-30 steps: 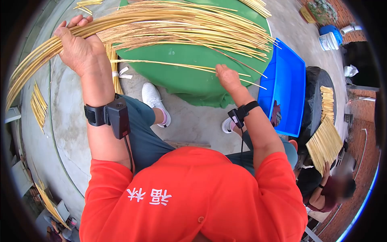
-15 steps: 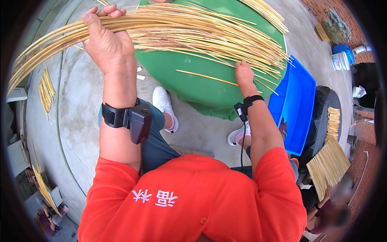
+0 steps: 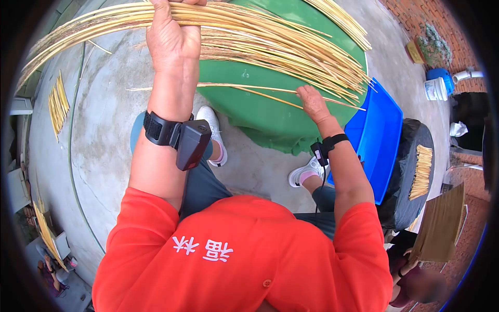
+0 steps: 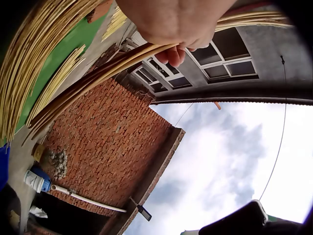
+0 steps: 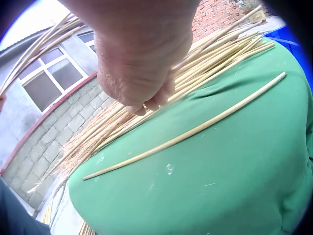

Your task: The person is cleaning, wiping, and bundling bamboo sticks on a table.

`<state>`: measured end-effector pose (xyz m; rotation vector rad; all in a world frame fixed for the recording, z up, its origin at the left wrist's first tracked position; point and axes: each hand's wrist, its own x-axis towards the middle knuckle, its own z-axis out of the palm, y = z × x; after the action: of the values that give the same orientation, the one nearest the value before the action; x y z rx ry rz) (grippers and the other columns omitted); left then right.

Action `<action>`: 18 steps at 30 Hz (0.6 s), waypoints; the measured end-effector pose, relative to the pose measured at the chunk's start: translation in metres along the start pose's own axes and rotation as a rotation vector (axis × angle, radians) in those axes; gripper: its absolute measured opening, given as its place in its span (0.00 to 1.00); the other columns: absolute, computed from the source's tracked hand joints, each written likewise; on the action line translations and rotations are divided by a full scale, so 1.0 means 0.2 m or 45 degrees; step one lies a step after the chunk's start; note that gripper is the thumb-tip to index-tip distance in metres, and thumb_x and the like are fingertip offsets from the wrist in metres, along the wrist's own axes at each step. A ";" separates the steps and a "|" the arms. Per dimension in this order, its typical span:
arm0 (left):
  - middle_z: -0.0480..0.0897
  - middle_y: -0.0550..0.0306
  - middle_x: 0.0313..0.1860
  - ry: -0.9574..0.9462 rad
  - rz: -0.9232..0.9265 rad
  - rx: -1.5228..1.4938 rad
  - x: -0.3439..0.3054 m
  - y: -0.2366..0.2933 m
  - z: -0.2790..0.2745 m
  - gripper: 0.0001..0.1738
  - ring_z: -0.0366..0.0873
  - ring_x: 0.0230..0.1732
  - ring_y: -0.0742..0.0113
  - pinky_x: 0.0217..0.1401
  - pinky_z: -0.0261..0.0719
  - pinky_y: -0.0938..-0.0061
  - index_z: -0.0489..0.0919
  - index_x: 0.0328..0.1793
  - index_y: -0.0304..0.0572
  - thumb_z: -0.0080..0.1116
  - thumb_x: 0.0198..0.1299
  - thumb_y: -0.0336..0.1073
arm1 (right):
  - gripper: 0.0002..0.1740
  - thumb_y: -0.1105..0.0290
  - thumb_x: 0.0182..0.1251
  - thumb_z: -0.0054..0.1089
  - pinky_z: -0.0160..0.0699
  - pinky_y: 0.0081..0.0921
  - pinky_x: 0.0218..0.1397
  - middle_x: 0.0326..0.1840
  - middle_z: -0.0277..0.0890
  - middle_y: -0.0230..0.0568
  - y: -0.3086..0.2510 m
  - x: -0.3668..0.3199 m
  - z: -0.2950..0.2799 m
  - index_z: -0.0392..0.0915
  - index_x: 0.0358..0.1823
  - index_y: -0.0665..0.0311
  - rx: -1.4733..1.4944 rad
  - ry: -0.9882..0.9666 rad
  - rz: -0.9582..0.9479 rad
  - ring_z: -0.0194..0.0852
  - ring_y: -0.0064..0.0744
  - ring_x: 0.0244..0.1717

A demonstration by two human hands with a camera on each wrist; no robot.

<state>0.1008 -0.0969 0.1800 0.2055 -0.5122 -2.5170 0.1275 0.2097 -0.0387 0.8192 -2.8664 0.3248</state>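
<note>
At the upper left of the head view, my left hand (image 3: 175, 44) grips a thick bundle of long yellow stalks (image 3: 99, 20), its fingers curled round them. My right hand (image 3: 313, 103), over the front right of the green cloth (image 3: 249, 117), pinches one thin stalk (image 3: 270, 89) with a feathery end pointing left. Below that hand, a short bare stalk (image 5: 195, 131) lies alone on the cloth. A large pile of stalks (image 3: 301, 49) with brownish feathery tops spreads across the table behind it. The palm hides the right fingertips in part in the right wrist view.
A blue tub (image 3: 382, 151) stands right of the table, beside a dark covered round stand (image 3: 416, 130) with cut stalks (image 3: 421, 171). Another person at lower right holds a stalk mat (image 3: 442, 223). A further stalk bundle (image 3: 340, 18) lies at the table's far edge.
The right hand has come away from the pile's near edge with a stalk, leaving the short stalk on the cloth. The left hand, still gripping its bundle, has moved right and farther away in view.
</note>
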 end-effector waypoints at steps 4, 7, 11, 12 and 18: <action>0.75 0.45 0.35 -0.316 -0.160 0.083 0.12 -0.03 -0.15 0.15 0.70 0.32 0.61 0.49 0.74 0.58 0.67 0.44 0.37 0.47 0.63 0.42 | 0.08 0.69 0.57 0.52 0.66 0.40 0.44 0.34 0.68 0.42 -0.02 0.01 0.12 0.70 0.38 0.60 -0.114 -0.090 0.313 0.68 0.44 0.41; 0.75 0.46 0.33 -0.423 -0.163 0.154 0.15 -0.03 -0.18 0.14 0.70 0.30 0.63 0.46 0.74 0.60 0.67 0.44 0.36 0.47 0.64 0.42 | 0.15 0.71 0.58 0.51 0.69 0.37 0.49 0.40 0.69 0.46 0.00 0.00 0.12 0.69 0.47 0.62 0.050 0.066 0.371 0.67 0.47 0.48; 0.74 0.50 0.27 -0.411 -0.160 0.228 0.16 -0.02 -0.20 0.14 0.66 0.25 0.68 0.36 0.71 0.68 0.67 0.45 0.35 0.45 0.65 0.40 | 0.17 0.68 0.65 0.48 0.69 0.31 0.53 0.50 0.70 0.45 0.17 -0.07 0.02 0.67 0.53 0.67 0.775 0.416 1.025 0.69 0.36 0.53; 0.74 0.50 0.27 -0.402 -0.165 0.222 0.16 -0.02 -0.20 0.14 0.66 0.25 0.68 0.36 0.71 0.68 0.67 0.45 0.35 0.45 0.65 0.40 | 0.17 0.68 0.65 0.48 0.69 0.31 0.53 0.50 0.70 0.45 0.14 -0.08 -0.03 0.67 0.53 0.67 0.765 0.409 1.028 0.69 0.36 0.53; 0.69 0.61 0.19 -0.345 -0.397 0.361 0.02 -0.14 -0.21 0.06 0.65 0.18 0.72 0.23 0.69 0.78 0.68 0.41 0.41 0.44 0.65 0.35 | 0.36 0.55 0.54 0.62 0.66 0.31 0.58 0.54 0.68 0.50 -0.56 0.13 -0.53 0.60 0.60 0.68 0.683 0.302 0.174 0.67 0.40 0.57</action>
<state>0.0935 -0.0904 0.1301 0.0509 -1.0178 -2.7829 0.1742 0.1295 0.0873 0.5981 -2.6359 1.1578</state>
